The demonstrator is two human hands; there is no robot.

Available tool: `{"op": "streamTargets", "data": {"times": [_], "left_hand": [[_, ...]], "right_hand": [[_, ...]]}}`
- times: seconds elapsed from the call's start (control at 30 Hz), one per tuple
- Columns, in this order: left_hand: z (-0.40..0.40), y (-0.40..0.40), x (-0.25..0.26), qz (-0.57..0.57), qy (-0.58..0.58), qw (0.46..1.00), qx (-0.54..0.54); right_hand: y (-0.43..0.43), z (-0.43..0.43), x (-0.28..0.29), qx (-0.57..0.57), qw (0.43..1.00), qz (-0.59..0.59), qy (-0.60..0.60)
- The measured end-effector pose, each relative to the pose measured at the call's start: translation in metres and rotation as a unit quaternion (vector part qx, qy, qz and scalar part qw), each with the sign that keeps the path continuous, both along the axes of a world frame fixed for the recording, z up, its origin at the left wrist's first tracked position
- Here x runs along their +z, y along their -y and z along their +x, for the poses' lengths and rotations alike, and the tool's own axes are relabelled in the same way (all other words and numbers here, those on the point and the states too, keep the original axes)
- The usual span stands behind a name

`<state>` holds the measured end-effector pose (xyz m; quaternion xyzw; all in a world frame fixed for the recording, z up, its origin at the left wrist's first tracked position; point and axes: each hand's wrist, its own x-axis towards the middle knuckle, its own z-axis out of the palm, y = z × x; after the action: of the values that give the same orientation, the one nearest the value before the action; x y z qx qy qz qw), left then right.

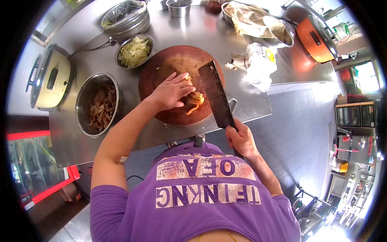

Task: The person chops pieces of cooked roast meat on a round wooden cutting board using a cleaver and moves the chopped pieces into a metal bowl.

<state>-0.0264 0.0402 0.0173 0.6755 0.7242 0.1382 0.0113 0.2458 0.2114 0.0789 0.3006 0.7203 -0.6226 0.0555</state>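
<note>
On a round wooden chopping board (151,71), my left hand (172,92) presses down on a piece of yellowish-brown food (196,98), its kind unclear. The fingers are somewhat spread and hide part of it. My right hand (242,139) grips the handle of a cleaver (215,93) with a dark, wide blade. That blade is over the board's right side, to the right of the food, apart from my left fingers. Whether its edge touches the board I cannot tell.
Left of the board stand a steel bowl of brown shredded food (102,107), a bowl of pale cut vegetable (135,52) and a cream electric pot (53,80). A plastic bag (260,68), a cloth-covered basin (251,19) and an orange pot (316,39) are at right. The steel table (254,104) ends before me.
</note>
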Motion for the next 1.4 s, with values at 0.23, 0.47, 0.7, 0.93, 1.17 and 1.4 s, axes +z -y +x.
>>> {"op": "streamTargets", "data": {"times": [0.23,0.47,0.7,0.93,1.17,1.4], "left_hand": [[0.027,-0.012,0.017,-0.214,0.045,0.955,0.199],[0.063,0.016,-0.005,0.121,0.034,0.972,0.197],[0.079,0.013,-0.026,0.071,-0.027,0.986,0.146],[0.061,-0.012,-0.022,-0.007,-0.027,0.981,0.194],[0.01,-0.008,0.004,0.017,0.529,0.812,0.247],[-0.02,0.024,-0.033,-0.041,0.699,0.679,0.222]], "right_hand": [[-0.003,0.007,-0.007,-0.002,1.0,0.006,0.001],[-0.007,0.008,-0.011,0.017,0.999,0.044,0.016],[-0.003,-0.005,0.0,0.082,0.99,0.116,0.014],[-0.005,-0.007,-0.007,0.058,0.992,0.113,-0.019],[-0.013,-0.002,-0.001,0.054,0.994,0.093,0.009],[-0.012,-0.009,-0.002,0.054,0.996,0.071,0.011]]}}
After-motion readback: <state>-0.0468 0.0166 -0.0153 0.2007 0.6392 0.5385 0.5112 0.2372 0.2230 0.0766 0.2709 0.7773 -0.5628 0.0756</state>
